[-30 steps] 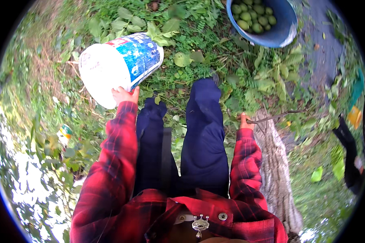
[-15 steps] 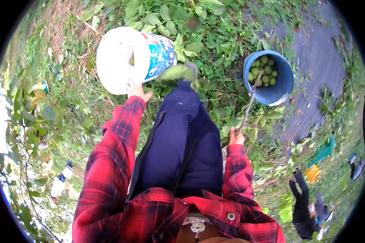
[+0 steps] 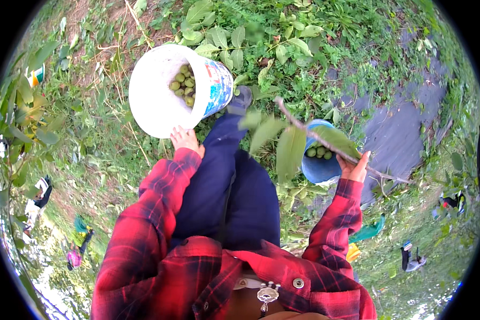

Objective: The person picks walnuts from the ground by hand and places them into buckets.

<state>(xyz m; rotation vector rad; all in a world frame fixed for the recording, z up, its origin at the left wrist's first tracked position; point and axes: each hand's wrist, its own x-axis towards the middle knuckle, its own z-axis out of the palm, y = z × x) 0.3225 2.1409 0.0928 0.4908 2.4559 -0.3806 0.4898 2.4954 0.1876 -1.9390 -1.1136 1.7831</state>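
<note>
A white bucket with a blue and red printed side stands at the upper left. Round green fruits lie in its bottom. My left hand has its fingers over the bucket's near rim. On the right, my right hand is closed around a thin woody branch, whose broad green leaves partly cover a blue bucket. More green fruits show inside that bucket. Some of the branch's leaves are blurred by motion.
Dark ground sheeting lies beyond the blue bucket. Low weeds and cut leafy sprigs cover the ground ahead. Leafy stems rise at the left edge. Other people are in the distance on both sides. My shoe is beside the white bucket.
My right hand has risen, swinging the branch from upright to slanting across the blue bucket. The white bucket's mouth shows more fruits now. My left hand stays at its rim.
</note>
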